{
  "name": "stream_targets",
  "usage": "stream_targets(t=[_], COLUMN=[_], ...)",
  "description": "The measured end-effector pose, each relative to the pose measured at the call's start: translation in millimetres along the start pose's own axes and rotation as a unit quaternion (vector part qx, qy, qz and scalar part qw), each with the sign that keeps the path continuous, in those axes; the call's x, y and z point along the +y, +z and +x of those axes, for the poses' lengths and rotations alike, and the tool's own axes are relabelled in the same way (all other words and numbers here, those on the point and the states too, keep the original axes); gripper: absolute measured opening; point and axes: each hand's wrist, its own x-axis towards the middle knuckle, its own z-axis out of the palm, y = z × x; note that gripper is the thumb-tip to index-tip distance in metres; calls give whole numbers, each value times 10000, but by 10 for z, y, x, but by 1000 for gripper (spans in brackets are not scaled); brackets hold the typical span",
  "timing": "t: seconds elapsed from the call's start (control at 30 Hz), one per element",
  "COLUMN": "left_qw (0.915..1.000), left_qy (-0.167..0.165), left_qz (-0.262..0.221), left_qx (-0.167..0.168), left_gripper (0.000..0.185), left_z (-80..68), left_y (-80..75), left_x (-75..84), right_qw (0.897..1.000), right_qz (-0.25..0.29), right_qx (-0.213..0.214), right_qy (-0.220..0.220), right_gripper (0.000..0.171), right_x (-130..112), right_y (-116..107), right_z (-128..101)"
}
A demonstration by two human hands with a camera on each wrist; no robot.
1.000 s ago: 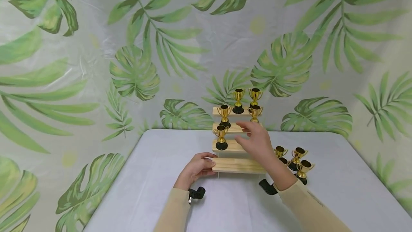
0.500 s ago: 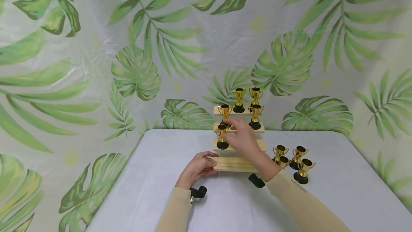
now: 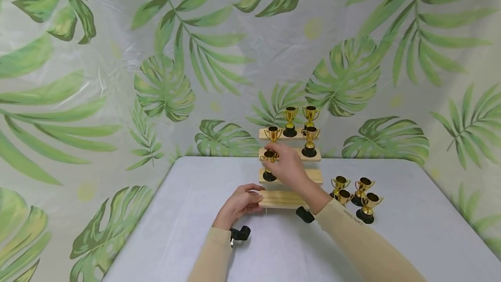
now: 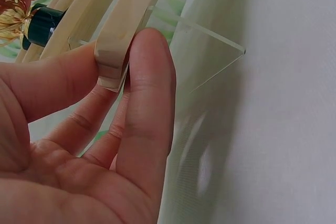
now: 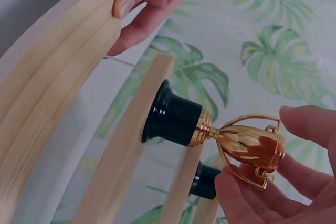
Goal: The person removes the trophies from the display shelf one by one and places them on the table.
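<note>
My left hand (image 3: 239, 203) pinches the left end of the lowest board of a stepped wooden display stand (image 3: 282, 199), thumb on one face and fingers on the other. At the left end of the board above stands a small gold trophy cup (image 5: 252, 145) with a black base (image 5: 173, 116). My right hand (image 3: 287, 166) has thumb and fingers around this trophy's cup and handles, its base against the board. Another trophy (image 3: 272, 133) stands one step higher at the left, its base hidden by the right hand; one more (image 3: 309, 142) is at that step's right.
Two trophies (image 3: 290, 121) stand on the top step. Several more gold trophies (image 3: 365, 208) are grouped on the white-covered table (image 3: 411, 238), right of the stand. A leaf-patterned curtain (image 3: 219, 55) hangs behind. Clear supports (image 4: 210, 32) hold the boards.
My right hand has moved left across the stand, from open beside the boards to around the trophy at the left end. The left hand has stayed on the lowest board.
</note>
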Motion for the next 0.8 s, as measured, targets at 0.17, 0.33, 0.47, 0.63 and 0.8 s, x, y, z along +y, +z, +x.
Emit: stream_targets(t=[0.17,0.33,0.47,0.63,0.8], left_qw=[9999,9999,10000,10000,10000], left_qy=[19,-46,-30,-35,-72], left_qz=[105,94,51,21,60], left_qx=[-10,35,29,17,6], left_gripper=[34,34,34,34,32], left_z=[19,8,16,14,-3], left_y=[-9,-14,-23,-25,-21], left_x=[12,-10,-12,-7,1], right_qw=[10000,9999,9998,9996,9996], right_qz=[18,-66,-188,-268,-259], right_qx=[4,-35,-2,-14,-11], right_qy=[38,75,75,62,63], right_gripper=[41,38,36,36,37], right_x=[-14,-20,-17,-11,-8], right_y=[5,22,28,27,26], right_z=[15,11,22,21,7])
